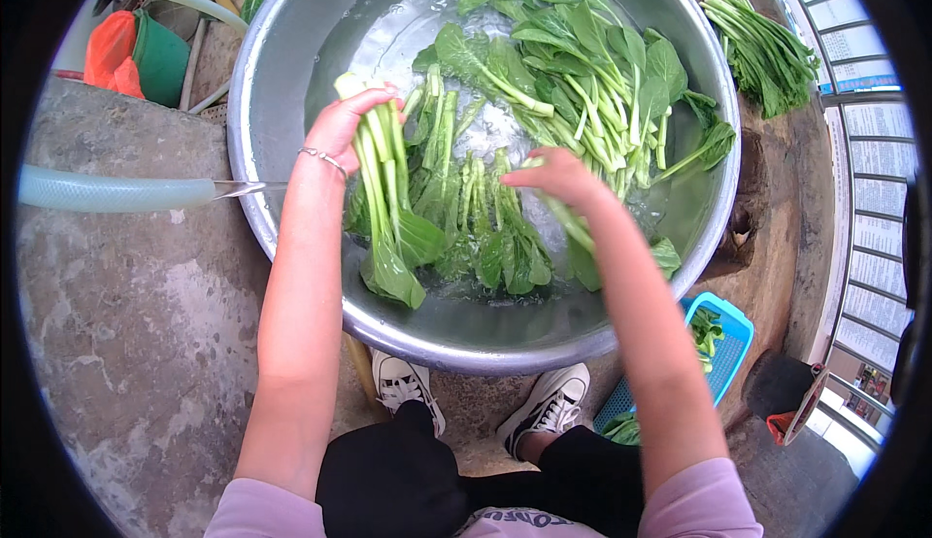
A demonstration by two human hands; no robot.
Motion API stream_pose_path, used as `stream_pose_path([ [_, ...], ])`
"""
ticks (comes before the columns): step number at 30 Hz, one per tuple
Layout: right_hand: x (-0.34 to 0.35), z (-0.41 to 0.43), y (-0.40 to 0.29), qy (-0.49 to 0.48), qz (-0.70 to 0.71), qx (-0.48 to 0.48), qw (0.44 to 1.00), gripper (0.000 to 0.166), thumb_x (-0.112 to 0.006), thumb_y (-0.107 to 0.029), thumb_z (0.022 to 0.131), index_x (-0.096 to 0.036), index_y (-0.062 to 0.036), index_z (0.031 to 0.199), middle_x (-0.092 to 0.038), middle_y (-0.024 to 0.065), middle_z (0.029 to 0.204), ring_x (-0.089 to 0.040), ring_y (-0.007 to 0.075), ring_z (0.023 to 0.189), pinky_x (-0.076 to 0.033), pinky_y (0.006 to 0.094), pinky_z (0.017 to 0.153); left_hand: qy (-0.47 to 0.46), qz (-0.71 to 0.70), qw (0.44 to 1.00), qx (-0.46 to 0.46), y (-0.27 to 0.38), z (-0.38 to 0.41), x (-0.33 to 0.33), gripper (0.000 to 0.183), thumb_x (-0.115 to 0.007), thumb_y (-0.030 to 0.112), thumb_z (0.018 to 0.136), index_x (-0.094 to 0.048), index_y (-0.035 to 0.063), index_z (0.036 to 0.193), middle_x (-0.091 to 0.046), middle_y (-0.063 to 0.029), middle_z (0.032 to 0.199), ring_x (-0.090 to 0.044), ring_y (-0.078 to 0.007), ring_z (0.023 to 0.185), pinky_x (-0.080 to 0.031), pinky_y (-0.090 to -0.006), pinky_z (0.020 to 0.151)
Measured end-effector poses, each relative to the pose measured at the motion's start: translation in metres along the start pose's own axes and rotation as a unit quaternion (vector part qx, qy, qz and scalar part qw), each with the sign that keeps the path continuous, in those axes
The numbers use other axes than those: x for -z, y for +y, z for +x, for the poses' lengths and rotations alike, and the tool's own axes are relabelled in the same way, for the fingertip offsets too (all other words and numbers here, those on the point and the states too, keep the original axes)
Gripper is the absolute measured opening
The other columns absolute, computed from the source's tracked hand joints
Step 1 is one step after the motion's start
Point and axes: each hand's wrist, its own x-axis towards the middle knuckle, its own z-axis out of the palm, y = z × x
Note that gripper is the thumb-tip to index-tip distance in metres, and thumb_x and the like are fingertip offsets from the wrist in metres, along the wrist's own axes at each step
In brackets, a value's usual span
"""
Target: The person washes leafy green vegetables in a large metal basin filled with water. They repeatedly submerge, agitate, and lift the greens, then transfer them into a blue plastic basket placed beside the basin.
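Observation:
A large round metal basin [251, 94] of water stands before me. At its left side, my left hand [348, 126] is closed around a bunch of leafy greens [378, 174], stalks up and leaves hanging down. Toward the middle right, my right hand [561, 181] reaches over the water, slightly blurred. A pale green stalk [564, 217] lies under its fingers; whether they grip it is unclear. Between the hands, several greens [502, 239] sit in the water, stalks away from me. A larger heap of greens [597, 79] floats at the far right of the basin.
A clear hose [116, 190] runs over the concrete ledge [131, 290] to the basin's left rim. A blue plastic basket [732, 345] with greens stands at the lower right. More long-stalked greens [764, 50] lie beyond the basin. A green bucket [160, 57] is at upper left.

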Motion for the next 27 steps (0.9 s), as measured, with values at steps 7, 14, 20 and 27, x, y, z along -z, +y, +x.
stream_pose_path([
  [7, -0.017, 0.000, -0.016, -0.046, 0.180, -0.044, 0.982, 0.059, -0.075, -0.021, 0.067, -0.050, -0.0015, 0.117, -0.058, 0.0188, 0.111, -0.054, 0.0233, 0.105, -0.038, 0.0344, 0.096, 0.023, -0.011, 0.999, -0.038, 0.015, -0.013, 0.020, 0.033, -0.063, 0.015, 0.079, -0.052, 0.0038, 0.107, -0.060, -0.0111, 0.088, -0.061, -0.0209, 0.077, -0.051, -0.0322, 0.067],
  [14, 0.012, 0.009, 0.010, 0.040, 0.209, -0.001, 0.977, 0.054, -0.070, -0.020, 0.062, -0.053, -0.0061, 0.112, -0.063, 0.0117, 0.097, -0.059, 0.0217, 0.089, -0.046, 0.0329, 0.080, -0.055, 0.059, 0.993, 0.084, -0.028, 0.012, -0.016, 0.034, -0.066, 0.013, 0.075, -0.055, 0.0018, 0.104, -0.063, -0.0117, 0.086, -0.062, -0.0184, 0.075, -0.052, -0.0289, 0.066],
  [20, -0.039, 0.027, 0.020, 0.074, -0.054, 0.061, 0.994, 0.058, -0.068, -0.023, 0.064, -0.052, -0.0070, 0.118, -0.062, 0.0187, 0.100, -0.062, 0.0278, 0.089, -0.049, 0.0356, 0.082, 0.094, 0.540, 0.837, -0.003, -0.109, 0.035, -0.047, 0.048, -0.073, 0.024, 0.060, -0.058, -0.0057, 0.095, -0.062, -0.0238, 0.095, -0.061, -0.0336, 0.087, -0.048, -0.0370, 0.080],
  [27, -0.080, 0.010, 0.012, 0.112, -0.207, 0.152, 0.960, 0.051, -0.068, -0.021, 0.066, -0.048, -0.0070, 0.110, -0.059, 0.0163, 0.105, -0.061, 0.0316, 0.087, -0.049, 0.0400, 0.077, 0.145, 0.663, 0.734, -0.006, -0.121, 0.024, -0.032, 0.041, -0.066, 0.019, 0.066, -0.049, -0.0016, 0.097, -0.060, -0.0245, 0.097, -0.058, -0.0385, 0.092, -0.046, -0.0424, 0.083],
])
